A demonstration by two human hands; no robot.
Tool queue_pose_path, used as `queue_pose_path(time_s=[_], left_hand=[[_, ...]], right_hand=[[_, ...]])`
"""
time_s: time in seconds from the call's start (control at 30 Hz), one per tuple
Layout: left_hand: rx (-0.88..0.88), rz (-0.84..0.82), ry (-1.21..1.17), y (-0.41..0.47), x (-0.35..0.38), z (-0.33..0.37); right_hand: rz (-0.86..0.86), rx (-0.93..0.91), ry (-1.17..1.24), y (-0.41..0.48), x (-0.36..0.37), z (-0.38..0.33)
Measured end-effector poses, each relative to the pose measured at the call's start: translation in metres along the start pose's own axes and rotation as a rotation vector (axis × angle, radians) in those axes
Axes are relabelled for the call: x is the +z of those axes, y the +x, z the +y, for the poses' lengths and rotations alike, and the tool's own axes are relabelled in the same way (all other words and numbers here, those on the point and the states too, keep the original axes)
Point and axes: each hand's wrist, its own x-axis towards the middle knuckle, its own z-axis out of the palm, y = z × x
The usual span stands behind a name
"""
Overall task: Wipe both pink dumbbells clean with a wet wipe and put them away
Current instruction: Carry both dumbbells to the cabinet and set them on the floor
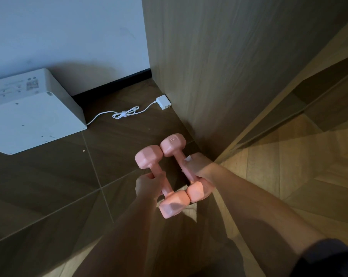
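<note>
Two pink dumbbells lie side by side just above the dark tiled floor, near the corner of a wooden cabinet. My left hand (pixel 148 184) grips the handle of the left dumbbell (pixel 147 159). My right hand (pixel 199 166) grips the handle of the right dumbbell (pixel 172 144), whose far head is marked 1kg. A bit of white, perhaps the wet wipe (pixel 188 158), shows at my right fingers. The near heads touch each other. Whether the dumbbells rest on the floor I cannot tell.
A tall wooden cabinet side (pixel 219 76) stands right behind the dumbbells. A white flat appliance (pixel 31 112) lies on the floor at the left, with its white cable and plug adapter (pixel 163 101) by the cabinet. A white wall closes the back.
</note>
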Motion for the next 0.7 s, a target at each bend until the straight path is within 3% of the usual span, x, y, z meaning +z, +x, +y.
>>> queue_pose_path(time_s=[0.27, 0.47, 0.6, 0.7], left_hand=[[0.006, 0.014, 0.083, 0.003, 0.003, -0.002], [0.063, -0.053, 0.334, 0.003, -0.003, 0.004], [0.150, -0.112, 0.564, 0.000, -0.011, 0.013], [0.309, -0.154, 0.592, -0.018, -0.024, 0.012]], right_hand=[[0.009, 0.008, -0.162, 0.007, -0.001, 0.005], [-0.013, 0.052, -0.364, -0.008, -0.001, -0.009], [-0.057, -0.108, -0.498, -0.027, -0.018, -0.011], [-0.062, -0.206, -0.488, -0.047, -0.032, 0.000]])
